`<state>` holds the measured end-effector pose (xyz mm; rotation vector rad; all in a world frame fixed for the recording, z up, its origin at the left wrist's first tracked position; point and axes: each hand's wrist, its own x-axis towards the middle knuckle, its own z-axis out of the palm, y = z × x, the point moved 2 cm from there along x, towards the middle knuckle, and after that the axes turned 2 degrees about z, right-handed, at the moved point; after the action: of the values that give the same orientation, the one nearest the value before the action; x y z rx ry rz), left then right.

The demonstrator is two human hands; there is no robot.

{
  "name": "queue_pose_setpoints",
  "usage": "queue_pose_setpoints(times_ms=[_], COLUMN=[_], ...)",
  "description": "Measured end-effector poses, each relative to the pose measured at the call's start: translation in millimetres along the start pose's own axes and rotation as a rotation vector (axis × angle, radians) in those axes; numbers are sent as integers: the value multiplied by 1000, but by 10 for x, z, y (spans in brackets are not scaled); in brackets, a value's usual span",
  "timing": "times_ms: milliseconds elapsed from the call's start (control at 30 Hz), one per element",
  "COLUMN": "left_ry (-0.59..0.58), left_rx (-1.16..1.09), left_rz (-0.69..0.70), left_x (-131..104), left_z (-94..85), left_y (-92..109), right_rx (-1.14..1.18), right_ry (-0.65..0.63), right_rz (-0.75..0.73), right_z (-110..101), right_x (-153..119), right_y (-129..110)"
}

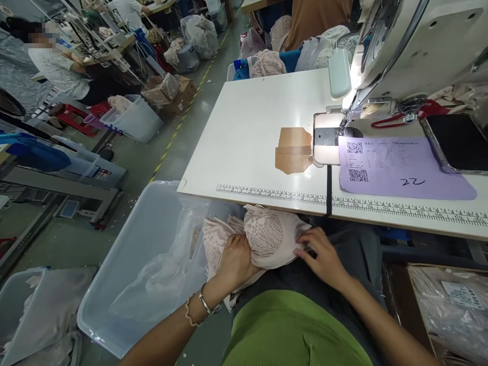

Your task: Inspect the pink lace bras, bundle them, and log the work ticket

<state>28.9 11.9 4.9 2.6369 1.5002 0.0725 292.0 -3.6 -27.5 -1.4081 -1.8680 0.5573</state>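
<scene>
A stack of beige lace bra pieces lies across my lap, just below the front edge of the sewing table. My left hand is closed around the middle of the stack, between the lace cup on top and the layered pieces to the left. At the right end, my right hand pinches the edge of the top bra piece between thumb and fingers. Some layers lie hidden under the left hand and forearm.
The white table carries a sewing machine, a purple ticket, a phone and brown tape. A clear plastic bin stands at my left, holding plastic film. A box of bagged goods sits at right. Co-workers sit farther back.
</scene>
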Motion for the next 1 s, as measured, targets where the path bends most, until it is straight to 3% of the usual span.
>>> queue_pose_setpoints(times_ms=[100, 267, 333, 433, 533, 633, 700, 867, 1000], left_ry=[-3, -17, -29, -24, -12, -10, -18, -50, -48], left_rx=[-22, -75, -68, -40, -14, -2, -3, 11, -9], left_rz=[4, -17, -12, -6, 6, 11, 5, -2, -11], left_x=[-5, -9, -5, -3, -5, -7, -8, -7, -1], left_z=[-15, -20, -9, 11, 19, 12, 8, 8, -2], left_y=[-4, -4, 6, 16, 17, 19, 21, 35, 37], right_rx=[39, -139, -187, -138, 86, 167, 208, 53, -107], right_ry=[8, 151, 173, 116, 79, 122, 103, -38, -61], right_rz=[32, 250, 284, 228, 136, 141, 72, -382, -539], right_z=[47, -528, -610, -372, -38, 54, 26, 59, 158], right_x=[8, 79, 99, 112, 124, 117, 93, -11, -43], right_y=[-80, 520, 579, 286, -124, -314, -356, -471, -526])
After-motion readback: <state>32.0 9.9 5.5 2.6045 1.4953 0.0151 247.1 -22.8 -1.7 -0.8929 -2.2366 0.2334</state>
